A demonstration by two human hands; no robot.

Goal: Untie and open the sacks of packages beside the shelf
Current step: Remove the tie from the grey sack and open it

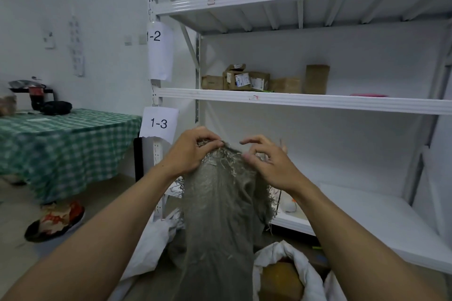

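Progress, by estimate: partway.

- Grey sack (pixel 220 203): held upright in front of the shelf (pixel 293 100), between both hands. Frayed top rim bunched, mouth not yet spread. No tie string visible. Contents hidden.
- Left hand (pixel 193 154): pinching the bunched rim between thumb and curled fingers.
- Right hand (pixel 271 168): just beside, on the same rim, fingers bent, forefinger raised. Hold on any thread: cannot tell.
- White sack (pixel 303 269), low right on the floor: mouth already open. Holds a brown package (pixel 281 278).
- Second white sack (pixel 151 244), low left, touching the grey one: partly hidden. Open or tied: cannot tell.
- Cardboard boxes (pixel 244 79): on the middle shelf board, some labelled.

Left to do, likely: loosening and spreading of the grey sack's mouth.
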